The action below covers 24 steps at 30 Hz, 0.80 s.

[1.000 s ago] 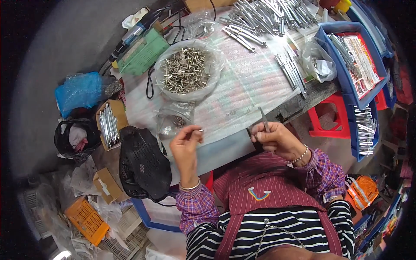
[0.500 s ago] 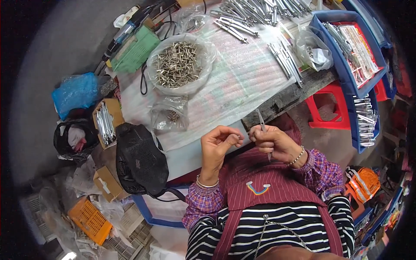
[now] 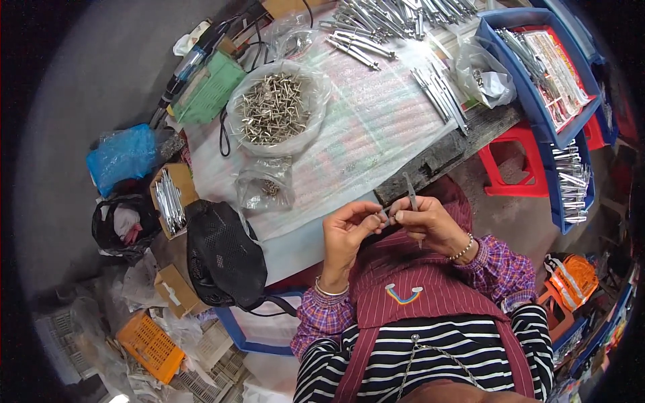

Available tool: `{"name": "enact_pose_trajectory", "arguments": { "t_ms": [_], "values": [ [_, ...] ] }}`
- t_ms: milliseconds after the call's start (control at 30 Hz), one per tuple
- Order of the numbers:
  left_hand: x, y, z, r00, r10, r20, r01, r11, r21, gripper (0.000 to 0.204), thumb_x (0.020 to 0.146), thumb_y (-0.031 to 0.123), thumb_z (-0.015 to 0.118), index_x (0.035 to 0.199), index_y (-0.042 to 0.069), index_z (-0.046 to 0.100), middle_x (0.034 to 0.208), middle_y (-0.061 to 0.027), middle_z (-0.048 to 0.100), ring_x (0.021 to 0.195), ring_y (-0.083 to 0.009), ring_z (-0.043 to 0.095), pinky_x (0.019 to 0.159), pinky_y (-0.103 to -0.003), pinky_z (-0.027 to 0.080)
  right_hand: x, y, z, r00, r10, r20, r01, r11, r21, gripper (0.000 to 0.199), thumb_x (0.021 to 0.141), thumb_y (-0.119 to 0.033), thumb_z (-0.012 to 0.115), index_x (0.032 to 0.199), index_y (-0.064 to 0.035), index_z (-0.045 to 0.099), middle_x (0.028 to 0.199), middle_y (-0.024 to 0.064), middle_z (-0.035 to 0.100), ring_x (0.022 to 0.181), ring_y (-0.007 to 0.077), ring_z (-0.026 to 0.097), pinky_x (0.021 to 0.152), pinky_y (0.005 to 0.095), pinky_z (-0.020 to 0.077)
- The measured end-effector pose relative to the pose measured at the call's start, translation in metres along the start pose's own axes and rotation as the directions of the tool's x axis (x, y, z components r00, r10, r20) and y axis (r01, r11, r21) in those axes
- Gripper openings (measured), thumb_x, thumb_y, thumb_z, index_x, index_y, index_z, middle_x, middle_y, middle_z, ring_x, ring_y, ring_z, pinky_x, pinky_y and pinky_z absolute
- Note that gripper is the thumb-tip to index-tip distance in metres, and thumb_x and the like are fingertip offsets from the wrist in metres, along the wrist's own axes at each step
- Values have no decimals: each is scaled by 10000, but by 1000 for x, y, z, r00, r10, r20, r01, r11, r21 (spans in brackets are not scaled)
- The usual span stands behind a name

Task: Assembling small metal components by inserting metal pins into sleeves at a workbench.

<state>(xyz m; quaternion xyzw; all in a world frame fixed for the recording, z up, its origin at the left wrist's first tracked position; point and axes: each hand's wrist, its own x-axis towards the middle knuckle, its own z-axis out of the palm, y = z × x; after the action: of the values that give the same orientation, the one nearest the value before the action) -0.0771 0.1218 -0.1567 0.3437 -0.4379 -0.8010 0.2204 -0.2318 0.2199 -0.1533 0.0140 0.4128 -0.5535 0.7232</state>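
**Left hand (image 3: pixel 346 235) and right hand (image 3: pixel 430 225) nearly meet at the near edge of a table (image 3: pixel 480 138)**

The table, mostly covered by a white sheet (image 3: pixel 363 127), spreads ahead of both hands and off to the left hand's side. A maroon striped apron (image 3: pixel 430 295) lies beneath and behind the hands. Well apart from the right hand, ahead and to its right, a blue tray (image 3: pixel 541 114) holds metal pieces and printed packaging; a red stool (image 3: pixel 517 191) stands nearer on that same side. A black mesh bag (image 3: pixel 222 255) sits to the left of the left hand, slightly behind it.

Farthest ahead of the hands is a heap of metal rods (image 3: pixel 383 17). Ahead of the left hand and to its left, an open clear bag (image 3: pixel 319 97) bears a mound of short metal pins (image 3: pixel 272 107), with a green basket (image 3: pixel 211 87) beyond it. A smaller clear bag (image 3: pixel 279 198) rests between that mound and the left hand, some little parts inside.

The right hand is closed around a slim metal part (image 3: pixel 410 188), whose end sticks up past the fingers, pointing away from the body. The left hand is narrowed to a pinch, thumb against forefinger, on a small grey piece (image 3: pixel 384 213) just beside the right fingertips; it is too small for its shape to be told, and whether it touches the slim metal part cannot be told.
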Motion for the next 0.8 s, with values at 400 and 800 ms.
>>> {"name": "enact_pose_trajectory", "arguments": {
  "t_ms": [400,800],
  "values": [
    [-2,2,9,999,53,-10,-51,988,149,152,711,-63,662,851,-17,622,822,-25,581,743,-94,546,674,-205,440,-4,-1,6,989,-133,-69,117,974,-193,164,777,-82,655,916,-2,626,810,17,615,712,64,556,628,185,439],
    [-6,9,14,993,117,-8,-104,906,411,142,678,-41,681,807,1,639,800,-43,596,720,-97,570,631,-203,447,0,6,-1,977,-208,-35,192,945,-263,178,752,-56,672,907,3,606,791,14,610,723,72,567,661,197,448]
  ]
}}
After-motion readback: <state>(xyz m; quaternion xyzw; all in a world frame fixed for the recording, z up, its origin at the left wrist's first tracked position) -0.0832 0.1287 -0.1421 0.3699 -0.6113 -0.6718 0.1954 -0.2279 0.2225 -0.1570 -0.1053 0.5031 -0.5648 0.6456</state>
